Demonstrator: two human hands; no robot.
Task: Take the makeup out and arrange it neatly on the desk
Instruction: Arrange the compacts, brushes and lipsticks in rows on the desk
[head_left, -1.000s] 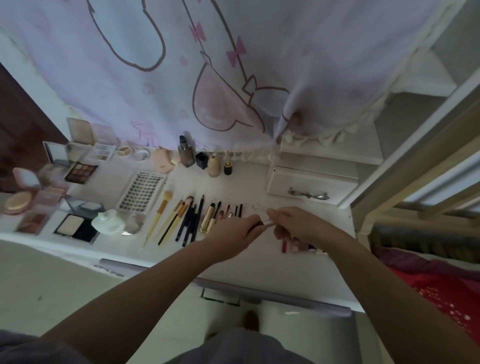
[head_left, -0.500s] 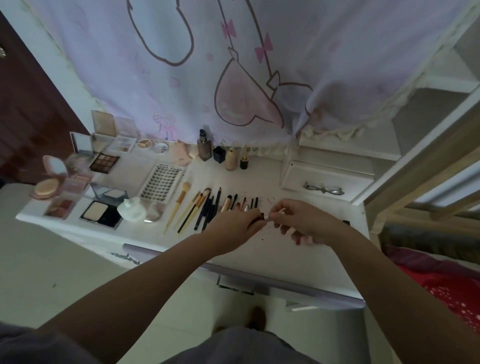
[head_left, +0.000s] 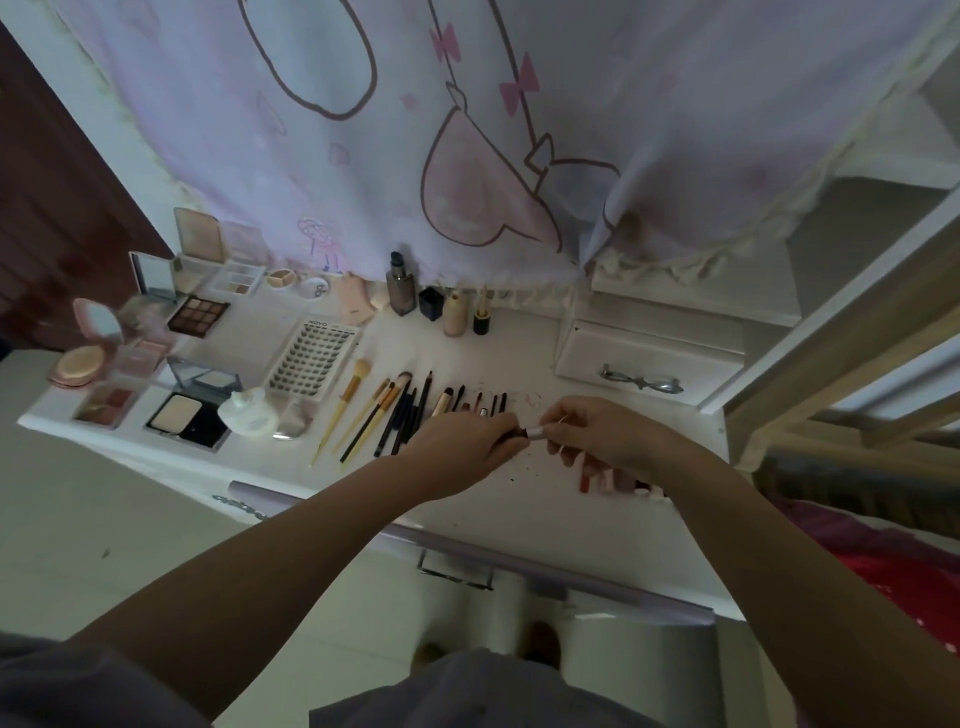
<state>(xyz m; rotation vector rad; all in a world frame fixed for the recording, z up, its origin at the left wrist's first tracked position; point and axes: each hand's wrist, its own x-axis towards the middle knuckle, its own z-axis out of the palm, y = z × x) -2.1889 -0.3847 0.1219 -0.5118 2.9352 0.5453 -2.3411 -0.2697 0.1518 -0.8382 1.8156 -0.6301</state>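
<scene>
Most makeup lies in rows on the desk (head_left: 519, 499), brushes (head_left: 384, 410) at ten o'clock. Both hands, left (head_left: 462, 447) and right (head_left: 602, 436), pinch one slim stick (head_left: 532, 431). A few pieces under the right wrist seem unplaced.

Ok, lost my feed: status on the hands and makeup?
Left hand and right hand pinch one slim makeup stick above desk. Brushes lined up left. Nothing blocking.

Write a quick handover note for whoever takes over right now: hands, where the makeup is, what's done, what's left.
Left hand and right hand both pinch one slim stick over the desk.
Done: palettes and compacts at left, lash tray, bottles at the back, brushes in a row.
Left: lay the stick down beside the row; a red tube under the right hand looks unsorted.
</scene>
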